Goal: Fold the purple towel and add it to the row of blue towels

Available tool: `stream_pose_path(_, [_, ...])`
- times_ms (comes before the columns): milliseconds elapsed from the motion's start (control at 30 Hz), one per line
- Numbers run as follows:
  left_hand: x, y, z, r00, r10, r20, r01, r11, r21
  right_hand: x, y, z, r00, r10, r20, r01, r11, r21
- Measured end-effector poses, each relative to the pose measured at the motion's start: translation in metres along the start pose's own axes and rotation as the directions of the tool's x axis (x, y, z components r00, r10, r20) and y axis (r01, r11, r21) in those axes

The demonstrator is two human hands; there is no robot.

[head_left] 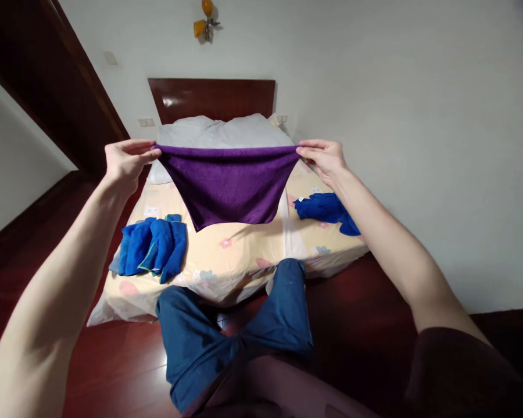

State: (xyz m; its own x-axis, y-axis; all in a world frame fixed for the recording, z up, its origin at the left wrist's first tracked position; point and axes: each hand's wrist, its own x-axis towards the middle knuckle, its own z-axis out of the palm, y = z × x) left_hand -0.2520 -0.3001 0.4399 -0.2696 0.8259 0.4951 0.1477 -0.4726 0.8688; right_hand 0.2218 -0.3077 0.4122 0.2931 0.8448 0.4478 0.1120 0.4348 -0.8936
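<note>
A purple towel (229,184) hangs stretched in the air above the foot of the bed. My left hand (125,161) pinches its upper left corner. My right hand (325,158) pinches its upper right corner. The top edge is pulled straight between the two hands, and the cloth sags down to a rounded bottom. Both arms reach out at chest height over the bed (244,255).
A pile of folded blue towels (153,246) lies on the bed's left side. A crumpled blue towel (325,210) lies at its right edge. White pillows (218,132) rest against a dark wooden headboard (211,98). My legs in blue trousers (235,331) stand on a red-brown floor.
</note>
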Motion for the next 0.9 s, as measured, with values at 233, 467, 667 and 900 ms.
stream_pose_path(233, [-0.071,-0.003,-0.033,0.969,-0.219,0.116,0.224,0.974,-0.025,-0.075,-0.008,-0.04,0.963,0.258,0.073,-0.251,0.963,-0.093])
stream_pose_path(467, [-0.095,-0.031,-0.037,0.804,-0.577,0.141,0.577,0.815,0.046,-0.097,0.015,-0.067,0.872,0.483,0.081,-0.471,0.873,-0.128])
stream_pose_path(667, [-0.059,-0.088,-0.007,0.804,-0.577,0.144,0.552,0.814,0.181,-0.053,0.069,-0.043,0.825,0.543,0.156,-0.524,0.839,-0.147])
stream_pose_path(900, [0.023,-0.163,0.041,0.907,-0.416,0.068,0.389,0.887,0.248,0.03,0.15,0.02,0.912,0.41,-0.024,-0.408,0.894,-0.185])
